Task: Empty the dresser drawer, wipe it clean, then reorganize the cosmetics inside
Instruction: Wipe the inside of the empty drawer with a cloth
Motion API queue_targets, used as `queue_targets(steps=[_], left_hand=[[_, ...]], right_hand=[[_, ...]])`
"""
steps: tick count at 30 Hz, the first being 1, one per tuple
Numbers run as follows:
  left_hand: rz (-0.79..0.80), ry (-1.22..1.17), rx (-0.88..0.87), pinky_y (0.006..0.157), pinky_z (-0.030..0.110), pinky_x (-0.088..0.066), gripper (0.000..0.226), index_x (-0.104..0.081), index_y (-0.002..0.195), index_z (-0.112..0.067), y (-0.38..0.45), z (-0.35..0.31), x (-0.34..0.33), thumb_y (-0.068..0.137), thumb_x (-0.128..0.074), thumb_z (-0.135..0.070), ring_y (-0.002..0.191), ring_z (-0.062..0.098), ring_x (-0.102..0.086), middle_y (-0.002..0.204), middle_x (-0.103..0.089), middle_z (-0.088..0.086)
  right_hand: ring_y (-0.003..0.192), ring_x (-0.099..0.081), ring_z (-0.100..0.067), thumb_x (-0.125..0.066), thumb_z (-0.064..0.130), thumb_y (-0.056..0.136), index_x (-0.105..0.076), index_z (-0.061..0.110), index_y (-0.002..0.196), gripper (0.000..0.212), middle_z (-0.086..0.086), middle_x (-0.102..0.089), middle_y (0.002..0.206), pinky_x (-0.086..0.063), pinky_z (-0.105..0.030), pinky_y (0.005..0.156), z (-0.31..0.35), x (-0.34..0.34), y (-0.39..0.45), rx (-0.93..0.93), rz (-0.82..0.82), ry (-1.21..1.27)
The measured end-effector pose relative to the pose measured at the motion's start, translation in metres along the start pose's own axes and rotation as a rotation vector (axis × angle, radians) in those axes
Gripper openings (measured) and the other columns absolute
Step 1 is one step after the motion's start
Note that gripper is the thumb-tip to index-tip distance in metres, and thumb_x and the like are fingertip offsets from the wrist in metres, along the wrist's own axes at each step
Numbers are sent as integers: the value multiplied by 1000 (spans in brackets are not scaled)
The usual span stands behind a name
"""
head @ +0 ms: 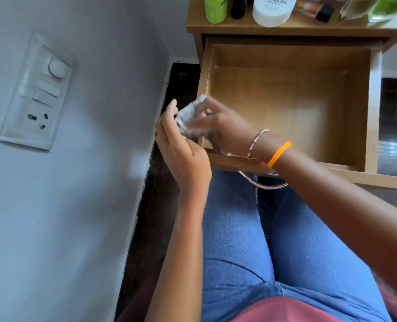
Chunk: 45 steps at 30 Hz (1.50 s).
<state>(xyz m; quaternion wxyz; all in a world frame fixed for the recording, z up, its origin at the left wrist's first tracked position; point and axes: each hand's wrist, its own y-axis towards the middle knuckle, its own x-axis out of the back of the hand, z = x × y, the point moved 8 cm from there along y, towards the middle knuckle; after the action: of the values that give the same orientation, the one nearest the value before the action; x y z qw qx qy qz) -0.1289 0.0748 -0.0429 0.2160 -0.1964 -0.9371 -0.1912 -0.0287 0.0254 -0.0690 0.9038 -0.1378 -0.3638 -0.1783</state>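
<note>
The drawer [285, 101] stands pulled out of the wooden dresser [297, 29], its pale wood floor bare; over its near left corner both hands meet around a small crumpled grey-white cloth [188, 115], blurred so that its make is hard to tell; the left hand [181, 149] cups it from the wall side with thumb raised and fingers curved about it; the right hand [220, 126] comes across from the other side and pinches the cloth with its fingertips, a thin metal bangle [256, 141] and an orange band [278, 154] on that wrist; a curved metal handle [262, 182] hangs below the drawer front, just above the person's blue jeans [285, 240]; on the dresser top stand the cosmetics: a green bottle [216, 8], a dark bottle [238, 6], a white tub [271, 10] lettered NAIL POLISH, a small lying bottle with a black cap [318, 10]; on the grey wall to the left sits a switch plate [37, 91] with a dial and a socket.
</note>
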Motion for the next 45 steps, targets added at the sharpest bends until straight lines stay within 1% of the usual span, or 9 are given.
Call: queue_targets(steps=[12,15,19,22,25,29,35,41,45], left_hand=[[41,265,-63,72,29,-36,52,-55,104,-7,-15,-3,-11,59,-37,13,84,23,-47,96,-54,6],[41,302,-53,71,30,-35,50,-54,101,-8,-16,-3,-13,59,-38,14,85,24,-49,96,-54,6],[32,316,-58,70,27,-32,40,-52,95,-8,-16,-3,-12,63,-35,8,83,25,-49,94,-55,7],[33,322,-59,70,28,-32,38,-52,94,-7,-16,-3,-12,63,-37,11,82,26,-48,93,-55,8],[48,352,-61,72,28,-32,44,-52,97,-9,-18,-2,-12,62,-39,14,83,25,-48,95,-55,5],[82,412,-81,72,29,-32,49,-53,104,-11,-20,-6,-15,66,-38,15,86,25,-48,103,-58,3],[183,520,-54,76,30,-25,51,-54,111,-17,-21,-5,-25,73,-41,16,97,26,-49,110,-60,-2],[487,542,-240,80,28,-27,40,-59,108,-25,-51,-41,-80,82,-47,3,102,17,-50,108,-62,-11],[582,535,-312,83,37,-37,29,-65,96,-22,-68,-58,-105,79,-51,-4,92,23,-56,98,-67,-6]], right_hand=[[109,-49,-36,-38,-14,80,-55,23,129,63,-19,-40,131,-45,-41,93,-46,55,83,-71,-287,-280],[120,-44,-33,-44,-6,85,-58,12,124,46,-19,-45,132,-37,-38,98,-27,24,57,44,-162,-346],[80,-53,-33,-58,-5,79,-67,8,91,20,-22,-53,97,-46,-36,62,3,-13,8,273,12,-200],[88,-53,-30,-57,-6,76,-69,12,99,32,-19,-54,107,-53,-42,56,2,-10,7,386,34,-301],[99,-35,-20,-48,4,83,-59,27,122,46,-11,-55,123,-49,-30,52,-17,30,29,301,-215,-550],[85,-42,-19,-63,15,78,-67,22,102,26,4,-62,114,-49,-22,46,-46,80,37,79,-508,-846],[76,-63,-22,-55,14,78,-69,21,102,29,5,-70,98,-47,-24,46,-91,111,-13,-181,-653,-891],[121,-42,-35,-29,10,96,-50,11,128,38,-12,-53,126,-45,-45,79,-157,160,-97,-653,-760,-754],[109,-56,-36,-42,2,84,-58,10,120,41,-15,-65,114,-51,-41,82,-115,143,-56,-358,-686,-703]])
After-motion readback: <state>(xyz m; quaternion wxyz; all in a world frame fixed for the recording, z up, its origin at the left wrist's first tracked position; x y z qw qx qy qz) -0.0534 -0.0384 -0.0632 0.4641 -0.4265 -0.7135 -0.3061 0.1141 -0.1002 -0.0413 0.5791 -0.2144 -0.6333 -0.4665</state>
